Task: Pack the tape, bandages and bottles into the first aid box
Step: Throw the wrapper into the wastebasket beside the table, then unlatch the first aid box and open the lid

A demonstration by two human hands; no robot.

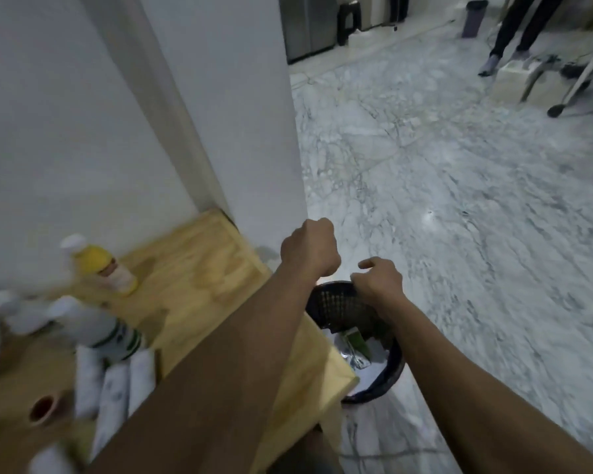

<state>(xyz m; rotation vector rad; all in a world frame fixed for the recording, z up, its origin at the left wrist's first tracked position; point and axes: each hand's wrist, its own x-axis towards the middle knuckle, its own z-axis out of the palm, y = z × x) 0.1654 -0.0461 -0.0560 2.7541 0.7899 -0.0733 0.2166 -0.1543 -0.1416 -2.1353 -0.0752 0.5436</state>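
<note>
The frame is motion-blurred. On the wooden table (206, 268) stand a yellow bottle (98, 266) with a white cap and a white bottle (98, 328) with green stripes. Other white bottles (9, 314) sit at the left edge. Several white wrapped bandage rolls (113, 383) lie side by side in front of them, with a roll of tape (43, 407) to their left. My left hand (310, 249) is a closed fist past the table's right edge; nothing shows in it. My right hand (377, 280) hovers over a black bin's rim, fingers curled apart. No first aid box is in view.
A black mesh waste bin (332, 304) with a liner and scraps stands on the marble floor (459, 200) beside the table. A white wall corner (254, 131) rises behind the table. Far right, a person's legs (514, 32) and chair legs (562, 94).
</note>
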